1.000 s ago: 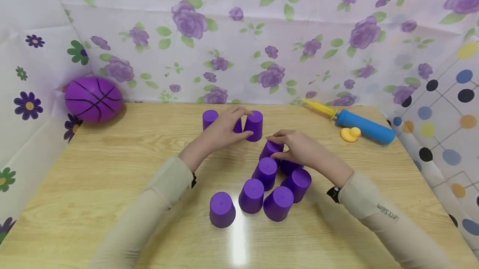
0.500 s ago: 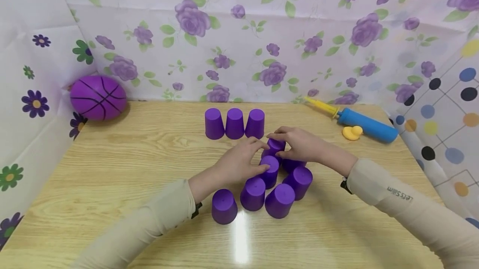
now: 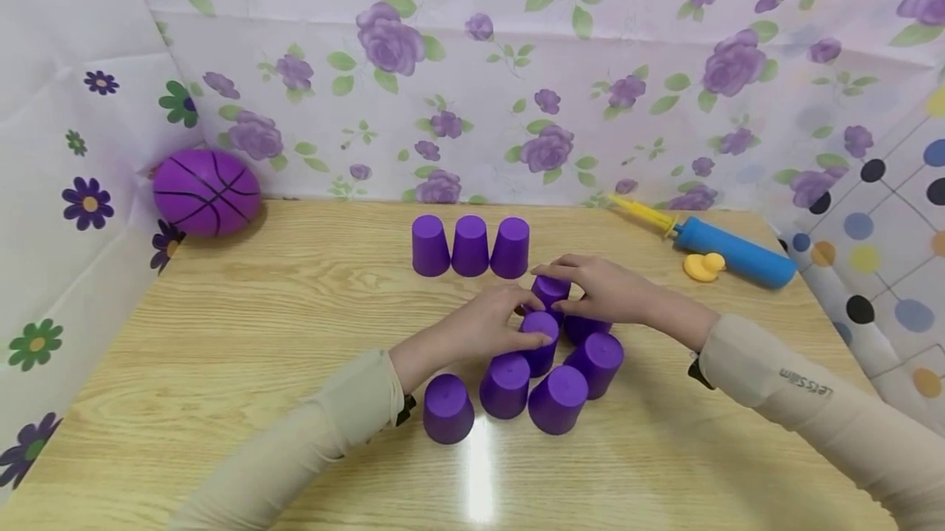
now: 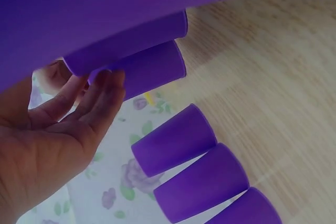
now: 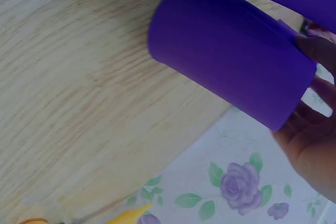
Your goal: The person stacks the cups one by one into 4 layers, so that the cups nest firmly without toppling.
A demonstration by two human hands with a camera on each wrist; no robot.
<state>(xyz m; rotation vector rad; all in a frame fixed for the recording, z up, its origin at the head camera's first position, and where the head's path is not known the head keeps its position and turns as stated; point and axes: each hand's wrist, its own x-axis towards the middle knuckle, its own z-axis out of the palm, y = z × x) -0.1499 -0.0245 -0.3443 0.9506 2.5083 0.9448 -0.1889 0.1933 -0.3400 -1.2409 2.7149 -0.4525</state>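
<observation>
Several purple cups stand upside down on the wooden table. My left hand [image 3: 487, 324] grips a purple cup [image 3: 541, 324] between thumb and fingers, near its upturned base. Just beyond it, my right hand [image 3: 609, 289] pinches another purple cup [image 3: 550, 291] by its top. Several more inverted cups cluster around these, among them a near cup [image 3: 558, 400] and a cup partly hidden under my right wrist [image 3: 588, 329]. In the left wrist view, a row of three cups [image 4: 202, 190] shows beyond my fingers [image 4: 107, 98].
Three cups in a row [image 3: 470, 246] stand at the back of the table [image 3: 317, 293]. A purple ball [image 3: 207, 192] sits in the back left corner. At the back right lie a blue pump [image 3: 734, 252] and a yellow rubber duck [image 3: 704, 267].
My left hand has left the rightmost cup of the back row, moved toward me and right, and taken hold of a clustered cup. My right hand stays on its cup.
</observation>
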